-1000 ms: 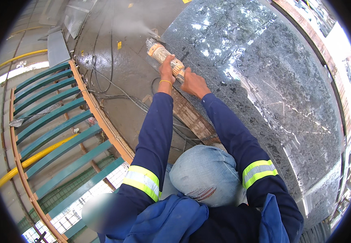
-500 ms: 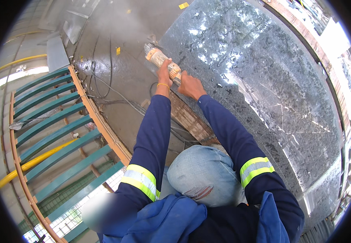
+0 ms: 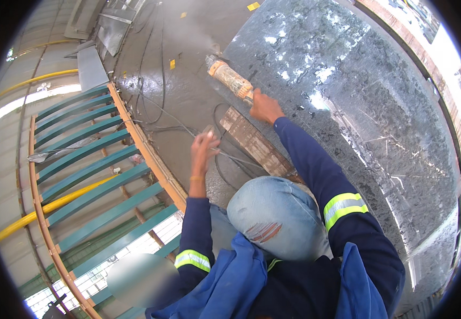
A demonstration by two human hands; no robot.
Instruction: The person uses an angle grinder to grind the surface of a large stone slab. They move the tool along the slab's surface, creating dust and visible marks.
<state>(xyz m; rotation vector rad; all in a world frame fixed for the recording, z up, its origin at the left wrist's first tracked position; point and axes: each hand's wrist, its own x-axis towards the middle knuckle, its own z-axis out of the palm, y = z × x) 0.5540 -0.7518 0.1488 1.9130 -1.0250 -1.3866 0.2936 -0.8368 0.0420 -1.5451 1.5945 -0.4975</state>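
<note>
My right hand (image 3: pixel 266 108) grips the rear end of a dusty orange angle grinder (image 3: pixel 231 80), its head at the near-left edge of a large dark grey stone slab (image 3: pixel 315 101). Pale dust (image 3: pixel 201 40) hangs beyond the tool's head. Away from the grinder, my left hand (image 3: pixel 204 151) is raised over the floor, slightly blurred, with fingers bent and apart. Nothing shows in it. Below it in view runs a grey cable (image 3: pixel 188 130). A worn wooden beam (image 3: pixel 254 141) lies between my arms, beside the slab.
To the left is a rack with green curved slats (image 3: pixel 95 154) and an orange-brown frame. Cables (image 3: pixel 161 80) trail over the wet grey floor (image 3: pixel 188 93). A metal sheet (image 3: pixel 91 68) stands beyond the rack. My knee (image 3: pixel 273 210) is bent near the beam.
My left hand has let go of the grinder and drawn back toward me, to the left. My right hand still holds the tool. The dust plume looks thinner.
</note>
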